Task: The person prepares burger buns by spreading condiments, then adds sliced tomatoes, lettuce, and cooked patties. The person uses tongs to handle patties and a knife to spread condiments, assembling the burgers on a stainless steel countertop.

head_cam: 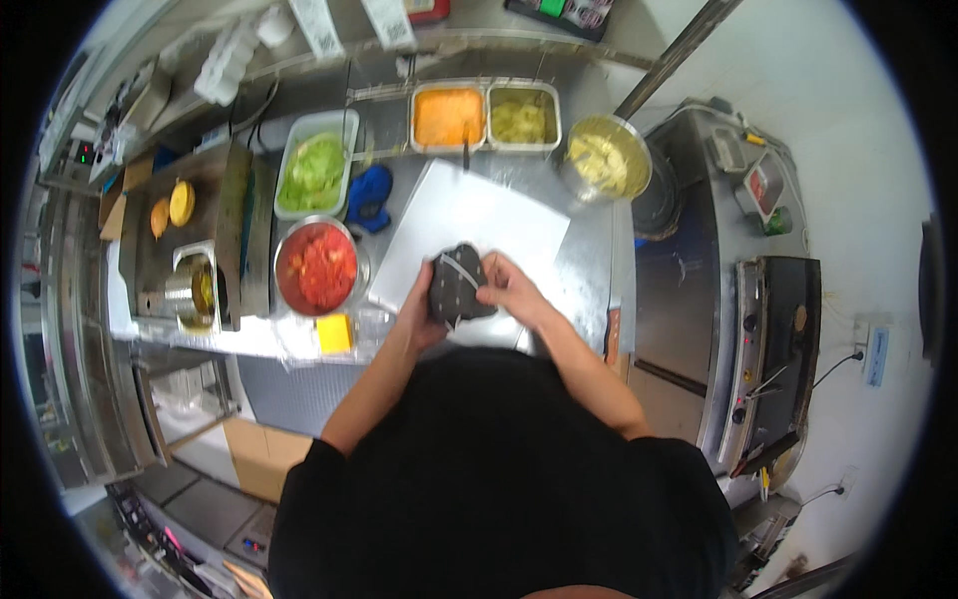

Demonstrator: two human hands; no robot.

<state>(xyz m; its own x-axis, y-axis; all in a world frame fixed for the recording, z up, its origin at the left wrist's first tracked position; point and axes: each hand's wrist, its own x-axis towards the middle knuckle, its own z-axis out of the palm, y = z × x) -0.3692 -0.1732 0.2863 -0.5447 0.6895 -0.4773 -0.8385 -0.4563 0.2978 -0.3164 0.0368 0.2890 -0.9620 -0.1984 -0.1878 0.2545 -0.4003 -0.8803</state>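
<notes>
My left hand (pixel 420 308) grips the left side of a black cloth item (pixel 454 288) with small white marks and a pale strap, perhaps a cap. At its right edge, the fingers of my right hand (pixel 509 288) pinch the cloth. It is held above the near part of a white sheet (pixel 479 210) lying on the steel worktop. Left of the sheet are a blue glove or cloth (pixel 370 198) and a steel bowl (pixel 361 258) of chopped tomato (pixel 320 269). A stack of yellow cheese slices (pixel 334 333) sits in front of that bowl.
A plastic tub (pixel 350 157) holds shredded lettuce. Behind the sheet stand pans of orange sauce (pixel 447 116) and pickles (pixel 520 121). A steel bowl (pixel 636 150) is at back right. A wooden-handled knife (pixel 613 337) lies at the right edge. Buns (pixel 181 202) rest at left; a griddle (pixel 782 329) stands right.
</notes>
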